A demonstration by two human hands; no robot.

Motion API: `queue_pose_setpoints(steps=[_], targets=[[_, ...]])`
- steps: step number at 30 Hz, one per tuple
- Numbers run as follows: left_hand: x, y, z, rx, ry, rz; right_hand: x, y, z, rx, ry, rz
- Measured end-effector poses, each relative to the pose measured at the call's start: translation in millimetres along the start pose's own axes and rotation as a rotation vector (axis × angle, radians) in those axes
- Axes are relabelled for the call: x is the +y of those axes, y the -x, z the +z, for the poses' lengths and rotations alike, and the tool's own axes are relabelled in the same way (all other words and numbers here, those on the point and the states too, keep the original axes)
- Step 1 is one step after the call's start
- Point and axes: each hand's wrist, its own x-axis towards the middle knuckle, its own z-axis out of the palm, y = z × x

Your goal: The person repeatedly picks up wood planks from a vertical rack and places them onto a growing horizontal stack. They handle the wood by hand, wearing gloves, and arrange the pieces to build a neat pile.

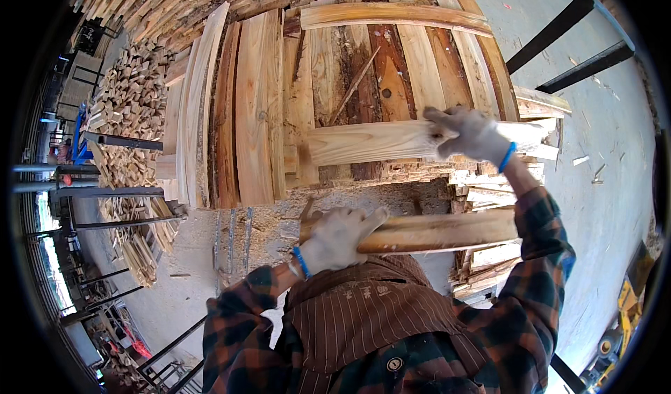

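My left hand [337, 240], in a pale work glove with a blue band at the wrist, grips the left end of a wooden board [440, 232]. That board lies crosswise just in front of my apron. Farther off, my right hand [470, 135], gloved the same way and slightly blurred, is closed across a second pale board [370, 144]. This one lies crosswise over the near part of a stack of planks [395, 72]. The right fingertips reach its far edge, with the thumb toward the near side.
Another board [395, 16] crosses the stack's far end, and a thin splinter [355, 86] lies on top. More planks [260, 107] lie at left, beside a heap of short wood pieces [136, 86]. Dark metal posts [587, 65] stick out at right. Short offcuts [489, 254] are piled below.
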Motion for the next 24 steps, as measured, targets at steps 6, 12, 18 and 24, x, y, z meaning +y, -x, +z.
queue_pose_setpoints(steps=[6,12,18,24], targets=[[-16.3,93.0,-11.9,-0.160,0.023,-0.261,-22.5,5.0,37.4,-0.008,0.297,-0.013],[-23.7,164.6,9.3,-0.017,0.138,-0.397,-8.3,6.0,39.1,0.042,0.205,-0.098],[-7.2,170.3,2.2,-0.037,0.160,-0.504,1.6,8.0,40.9,0.155,0.166,-0.151],[12.4,148.3,-14.2,0.212,0.432,-0.573,-7.0,29.5,58.4,0.754,-0.393,-0.201]])
